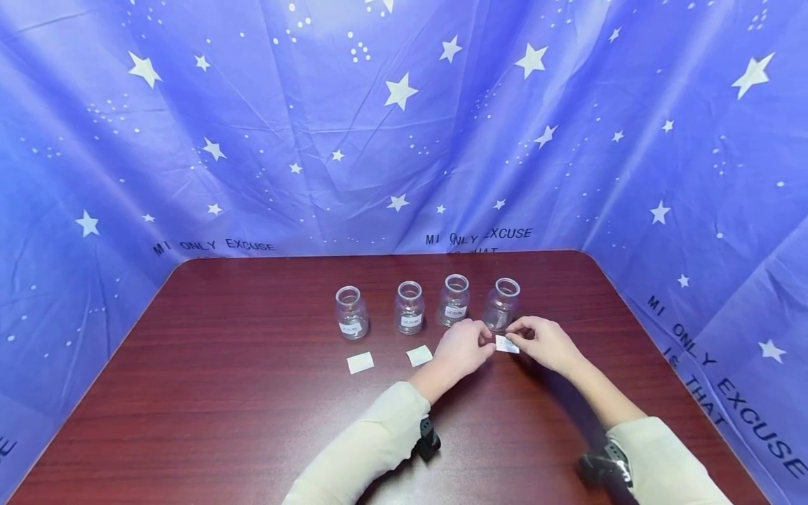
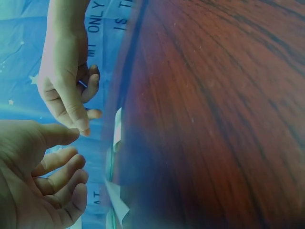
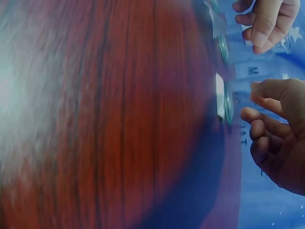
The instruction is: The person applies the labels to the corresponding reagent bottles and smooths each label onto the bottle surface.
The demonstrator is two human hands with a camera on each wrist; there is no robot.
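Observation:
Several clear glass jars stand in a row; the rightmost jar is just beyond my hands. A small white label with faint print lies in front of it, slightly overlapped by my right fingertips in the head view. In the right wrist view my right hand has its thumb and forefinger apart, and the label appears on the table beyond them. My left hand hovers left of that label, fingers loosely bent; the left wrist view shows nothing in its grasp.
White labels are stuck on the left jar, the second jar and the third jar. Two loose white papers, one left and one nearer my left hand, lie on the dark red table. A blue starred curtain hangs behind.

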